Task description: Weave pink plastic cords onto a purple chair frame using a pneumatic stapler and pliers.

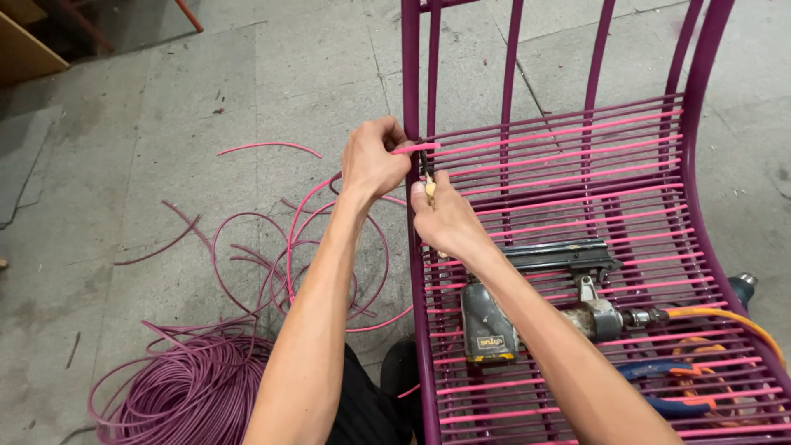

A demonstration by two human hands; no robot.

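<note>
My left hand (372,158) pinches the end of a pink plastic cord (416,148) against the left bar of a purple metal chair frame (411,74). Just below it, my right hand (446,216) grips a small tool with a pale handle (429,191), its tip at the same bar. Pink and purple cords (568,177) are strung across the frame's seat.
A pneumatic staple gun (535,309) with an orange air hose (717,316) lies on the woven seat, beside blue-and-orange pliers (676,387). A coil of purple cord (185,391) and loose pink cord loops (321,247) lie on the concrete floor at left.
</note>
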